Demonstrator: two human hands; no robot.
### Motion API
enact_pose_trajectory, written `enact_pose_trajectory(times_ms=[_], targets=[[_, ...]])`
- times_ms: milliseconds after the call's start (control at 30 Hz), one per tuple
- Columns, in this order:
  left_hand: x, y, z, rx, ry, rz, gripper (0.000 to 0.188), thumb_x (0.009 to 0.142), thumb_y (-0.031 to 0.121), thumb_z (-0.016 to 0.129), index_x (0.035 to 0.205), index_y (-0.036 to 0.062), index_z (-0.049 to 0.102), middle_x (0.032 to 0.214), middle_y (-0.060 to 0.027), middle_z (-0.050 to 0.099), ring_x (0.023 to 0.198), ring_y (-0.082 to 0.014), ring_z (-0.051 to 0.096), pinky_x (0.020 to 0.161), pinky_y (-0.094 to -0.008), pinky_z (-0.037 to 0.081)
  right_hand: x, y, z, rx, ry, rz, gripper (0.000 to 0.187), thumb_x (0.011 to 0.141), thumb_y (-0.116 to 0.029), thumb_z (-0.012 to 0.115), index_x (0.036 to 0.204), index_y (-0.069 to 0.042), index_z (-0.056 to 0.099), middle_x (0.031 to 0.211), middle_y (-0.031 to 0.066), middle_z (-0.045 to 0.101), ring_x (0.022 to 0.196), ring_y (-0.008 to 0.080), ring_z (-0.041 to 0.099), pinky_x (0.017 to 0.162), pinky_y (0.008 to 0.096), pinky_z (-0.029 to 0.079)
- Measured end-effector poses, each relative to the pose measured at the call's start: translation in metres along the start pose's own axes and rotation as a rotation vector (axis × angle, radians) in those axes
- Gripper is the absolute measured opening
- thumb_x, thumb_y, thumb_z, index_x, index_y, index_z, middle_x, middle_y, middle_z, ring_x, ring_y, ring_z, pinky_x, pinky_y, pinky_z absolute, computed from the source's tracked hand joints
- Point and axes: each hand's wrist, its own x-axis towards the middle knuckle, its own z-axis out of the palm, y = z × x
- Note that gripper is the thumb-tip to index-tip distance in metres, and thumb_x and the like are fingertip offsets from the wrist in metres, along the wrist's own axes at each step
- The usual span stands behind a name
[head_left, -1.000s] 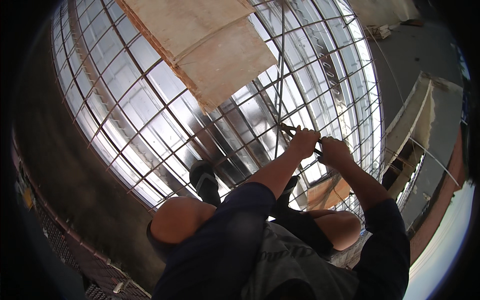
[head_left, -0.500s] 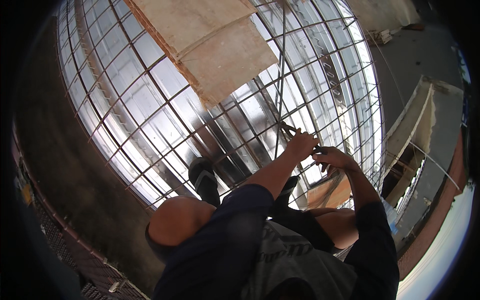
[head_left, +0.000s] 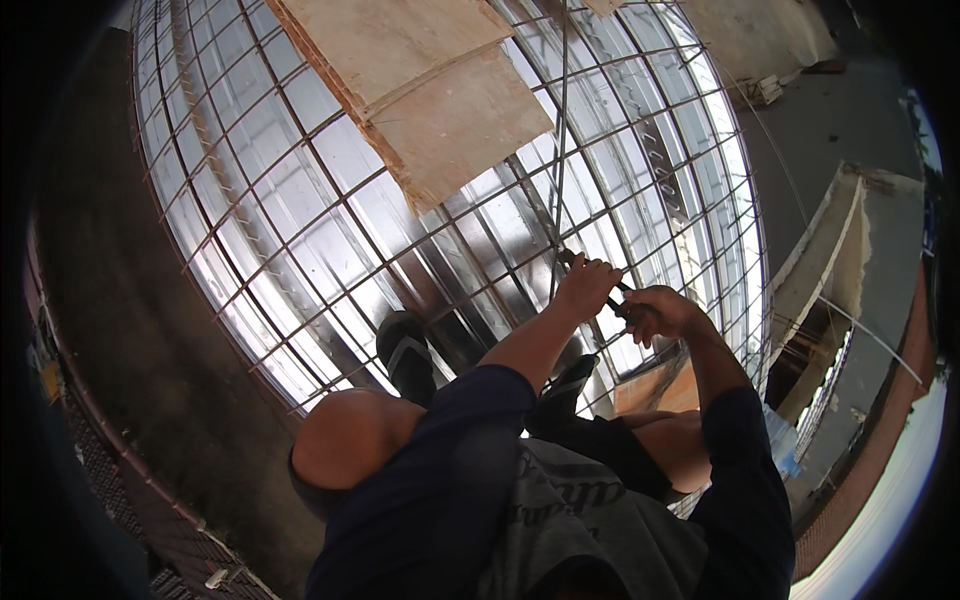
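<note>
1. We are crouching on a big grid of steel bars [head_left: 300, 200], and both our arms reach forward and down in dark blue sleeves.
2. Our left hand [head_left: 585, 288] is curled shut around a spot where the bars cross, with the knuckles up.
3. Our right hand [head_left: 660, 312] is just beside it, closed around the dark handle of a small tool [head_left: 622, 305]. The tool's tip points at the left hand. We cannot tell what kind of tool it is.
4. We count two hands, two bare knees, and two dark sandals. One sandal [head_left: 405, 352] stands on the bars by our left knee; the other is half hidden under our arm.
5. We count two flat wooden boards [head_left: 420, 90] lying one over the other on the grid, well apart from the hands.
6. One long thin rod [head_left: 560, 150] runs from the hands up to the top.
7. Shiny metal sheet [head_left: 260, 130] shows under the bars.
8. The grid ends at a dark wall on the left. On the right it ends at a grey concrete edge [head_left: 830, 250], near the hands. The grid is bare between the hands and the boards.
</note>
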Motion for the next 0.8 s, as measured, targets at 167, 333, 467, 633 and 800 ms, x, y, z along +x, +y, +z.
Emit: enact_pose_trajectory(times_ms=[167,333,467,633,800], targets=[[0.011,-0.005,0.014,-0.070,0.018,-0.078,0.023,0.074,0.009,0.062,0.097,0.0129,0.057,0.093,-0.0073,0.058,0.096,-0.0269,0.058,0.088,-0.0527,0.041,-0.047,0.005,-0.036,-0.207,0.362,-0.091,0.060,0.093,-0.051,0.048,0.118,0.003,0.052,0.082,0.0141,0.062,0.064,0.0239,0.065,0.050,0.0347,0.054],[0.016,-0.003,-0.030,0.124,0.112,-0.196,0.018,0.079,0.011,0.057,0.096,0.0124,0.060,0.094,-0.0117,0.060,0.096,-0.0293,0.056,0.089,-0.0480,0.040,-0.130,0.046,-0.103,-0.191,0.676,0.005,0.048,0.091,-0.041,0.054,0.115,0.000,0.053,0.082,0.0129,0.063,0.063,0.0218,0.065,0.047,0.0334,0.053],[0.035,-0.005,-0.074,0.163,0.074,-0.421,0.016,0.078,0.015,0.056,0.091,0.0112,0.064,0.085,-0.0108,0.066,0.088,-0.0277,0.063,0.079,-0.0449,0.044,-0.185,0.045,-0.144,-0.414,1.065,-0.239,0.035,0.091,-0.032,0.054,0.111,-0.003,0.058,0.086,0.0086,0.064,0.062,0.0209,0.063,0.052,0.0305,0.050],[0.041,-0.019,-0.122,0.109,-0.414,-0.480,0.027,0.075,0.018,0.058,0.097,0.0083,0.071,0.101,-0.0133,0.069,0.095,-0.0267,0.067,0.082,-0.0401,0.051,-0.137,-0.049,-0.003,-1.012,1.137,-1.020,0.051,0.076,-0.017,0.074,0.121,-0.003,0.053,0.119,0.0168,0.056,0.111,0.0362,0.054,0.094,0.0414,0.044],[0.048,0.034,-0.151,-0.330,-0.657,-0.342,0.033,0.069,0.022,0.058,0.094,0.0040,0.068,0.092,-0.0155,0.068,0.087,-0.0311,0.066,0.077,-0.0424,0.051,-0.069,-0.035,0.022,-0.967,0.826,-0.643,0.074,0.072,-0.031,0.077,0.134,-0.007,0.043,0.105,0.0185,0.060,0.100,0.0322,0.058,0.083,0.0407,0.046]])
